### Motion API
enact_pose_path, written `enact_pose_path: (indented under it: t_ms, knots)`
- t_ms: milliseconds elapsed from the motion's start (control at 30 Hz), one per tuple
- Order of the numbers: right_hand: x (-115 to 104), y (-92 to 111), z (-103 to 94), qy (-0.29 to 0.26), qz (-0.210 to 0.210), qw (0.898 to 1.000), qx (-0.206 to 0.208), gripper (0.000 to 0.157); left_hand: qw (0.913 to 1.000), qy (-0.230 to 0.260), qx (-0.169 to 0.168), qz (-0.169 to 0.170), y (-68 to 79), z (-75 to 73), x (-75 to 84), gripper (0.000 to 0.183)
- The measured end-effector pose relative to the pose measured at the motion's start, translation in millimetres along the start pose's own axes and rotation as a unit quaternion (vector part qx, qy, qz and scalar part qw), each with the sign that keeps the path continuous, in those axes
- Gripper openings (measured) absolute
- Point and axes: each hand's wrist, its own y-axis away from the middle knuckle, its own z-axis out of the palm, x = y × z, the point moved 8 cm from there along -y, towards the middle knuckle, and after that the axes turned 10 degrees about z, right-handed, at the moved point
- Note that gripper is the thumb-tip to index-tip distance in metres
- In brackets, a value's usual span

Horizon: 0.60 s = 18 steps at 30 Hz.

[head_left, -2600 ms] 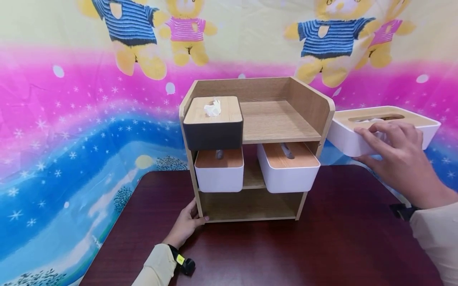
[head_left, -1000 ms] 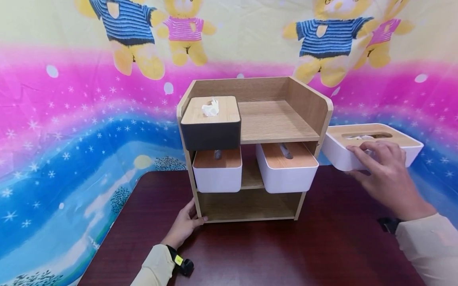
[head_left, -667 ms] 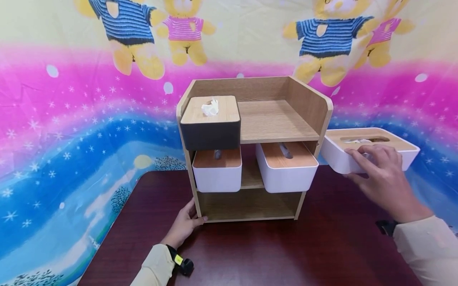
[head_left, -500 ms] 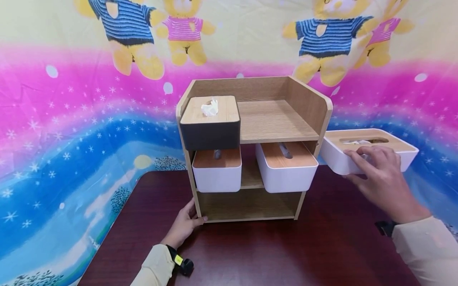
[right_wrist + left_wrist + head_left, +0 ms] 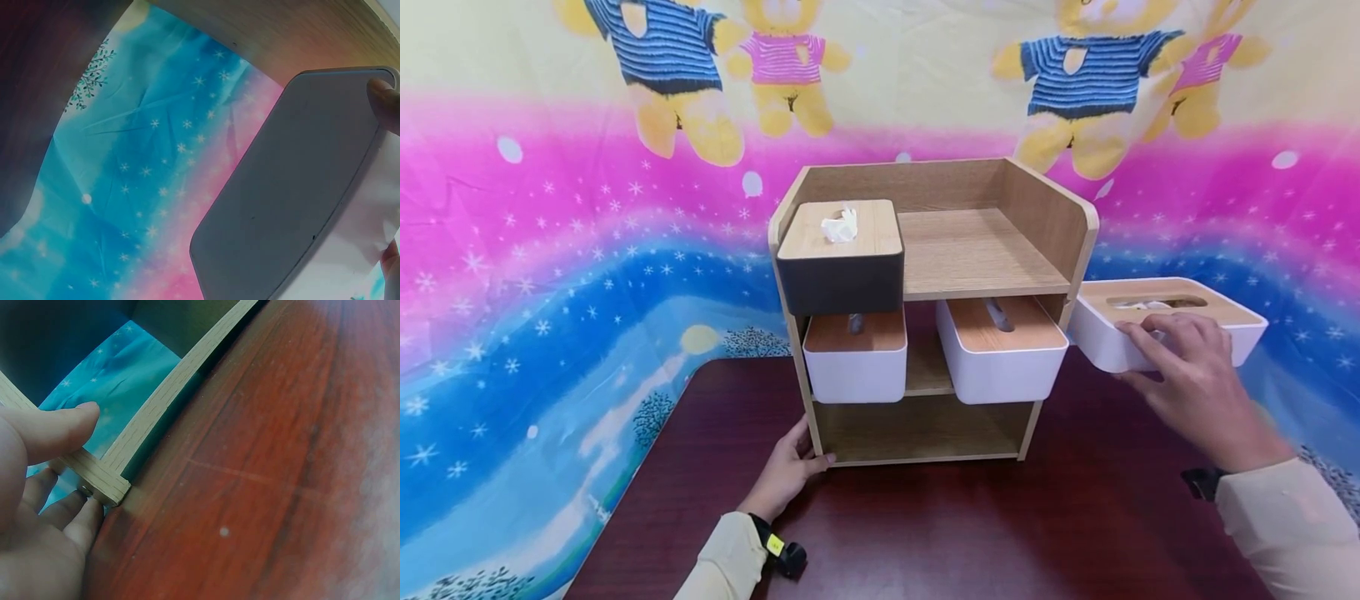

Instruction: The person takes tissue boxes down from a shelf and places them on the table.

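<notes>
While the lower-left front corner of a three-level, light wood-grain shelf unit (image 5: 977, 258) is gripped by the left hand (image 5: 784, 473), a long white tissue box with a pale wooden lid (image 5: 1101, 343) is held up in mid-air just right of the shelf unit by the right hand (image 5: 1198, 379). So yeah, the hands are well apart, each one clamped on its own thing. On the left, the thumb is hooked across the front edge of the shelf unit and the other fingers are tucked along its outer side. On the right, the box is pinched with the thumb underneath and the fingers up near the rim; whether the shelf unit's side is touched by it can't really be told.

As for the shelf unit itself, a boxy black tissue box with a light wooden lid (image 5: 842, 279) is parked at the left of its top level, with a white tuft of tissue (image 5: 841, 226) poked out on top. Two white tissue boxes with reddish-wood slotted lids are slid into its middle level, one at the left (image 5: 857, 375) and one at the right (image 5: 1007, 375), both jutting out a bit past the front. It's all stood on a dark red-brown wooden table (image 5: 925, 533), and a bright teddy-bear-print cloth (image 5: 625, 267) is hung behind it.
</notes>
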Motion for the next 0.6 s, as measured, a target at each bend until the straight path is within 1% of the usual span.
enact_pose_path:
  t_ms: [267,433,600]
  knots:
    - [1.3,6.5,3.3,-0.006,0.003,1.000,0.012,0.077,1.0000,-0.002,-0.004,-0.006,-0.2,0.7,0.9,0.087]
    - [2.6,9.3,5.3,-0.005,0.007,1.000,0.001,0.077,1.0000,0.000,-0.004,-0.008,0.3,0.6,0.8,0.087]
    - [3.0,10.8,7.4,-0.008,0.007,1.000,-0.001,0.077,1.0000,0.001,-0.001,-0.009,1.4,-0.4,0.6,0.087]
